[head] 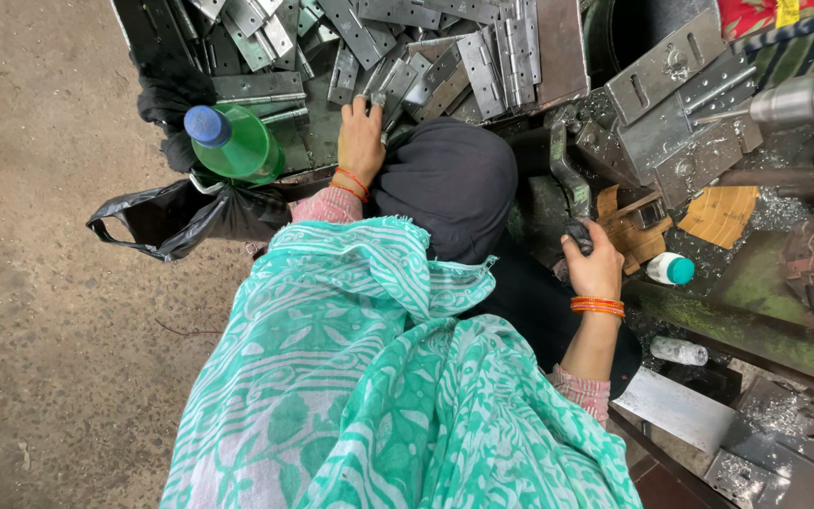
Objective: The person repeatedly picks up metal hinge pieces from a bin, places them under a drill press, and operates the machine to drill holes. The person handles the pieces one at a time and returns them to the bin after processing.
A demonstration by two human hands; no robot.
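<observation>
Nearest the camera, a teal-and-white patterned scarf [369, 377] covers the lap. Right hand [594, 269], orange bangles at the wrist, fingers curled shut around a dark machine lever handle [578, 231]. Small white bottle with teal cap [669, 270] just beside it. Left hand [360, 141], further off, fingers pinching flat grey metal hinges [393, 90] in a heaped tray [148, 28]. Green plastic bottle, blue cap [233, 141] near that hand.
</observation>
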